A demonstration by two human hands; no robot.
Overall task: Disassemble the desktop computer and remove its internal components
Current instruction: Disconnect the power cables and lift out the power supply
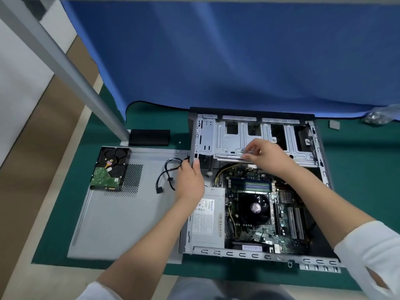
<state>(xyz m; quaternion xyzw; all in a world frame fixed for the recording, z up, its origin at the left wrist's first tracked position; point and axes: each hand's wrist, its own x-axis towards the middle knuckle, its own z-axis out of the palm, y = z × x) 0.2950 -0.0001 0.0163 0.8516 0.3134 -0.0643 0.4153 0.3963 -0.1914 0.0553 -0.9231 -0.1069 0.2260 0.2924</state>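
Observation:
The open desktop case (322, 161) lies on its side on a green mat. Inside it I see the motherboard (287, 232) with a black CPU fan (255, 207), RAM sticks (251, 185) and a grey power supply (207, 224). My left hand (190, 180) grips the case's left wall, thumb inside. My right hand (264, 153) pinches the front edge of the silver drive cage (233, 137). A removed hard drive (111, 168) rests board-up on the detached grey side panel (121, 213). A black cable (166, 176) lies loose on that panel beside my left hand.
A blue cloth (238, 57) hangs behind the case. A grey metal post (65, 68) stands at the back left with a black box (149, 137) at its foot. A clear bag (381, 115) and a small grey square (334, 124) lie at the back right.

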